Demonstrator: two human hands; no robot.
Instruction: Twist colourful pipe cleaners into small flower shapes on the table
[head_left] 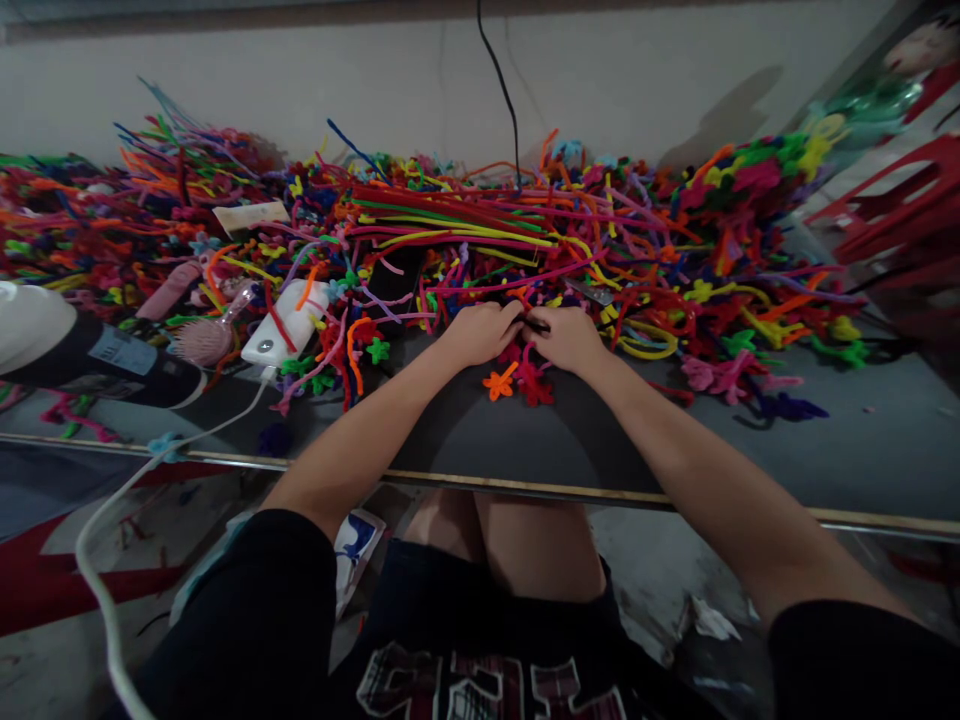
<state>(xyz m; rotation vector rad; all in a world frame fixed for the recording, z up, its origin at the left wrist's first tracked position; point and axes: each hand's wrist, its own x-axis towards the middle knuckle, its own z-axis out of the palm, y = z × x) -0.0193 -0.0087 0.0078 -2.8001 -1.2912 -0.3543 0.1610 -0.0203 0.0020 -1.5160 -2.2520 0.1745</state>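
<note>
My left hand [484,332] and my right hand [566,338] meet at the near edge of a heap of colourful pipe cleaners [637,265]. Both hands have their fingers curled in and pressed together. A small dark bit shows between the fingertips, too little of it to name. Just below the hands, an orange pipe-cleaner flower [500,382] and a dark red pipe-cleaner flower [535,385] lie on the grey table [525,440]. Behind the hands, a bundle of straight pipe cleaners [457,218] rests on the heap.
Left of my arms are a white power bank [285,325] with a white cable [97,560], a pink hairbrush [206,338] and a dark, white-topped cylinder [90,345]. Pink flowers [724,375] lie to the right. A black cord [499,75] hangs before the wall.
</note>
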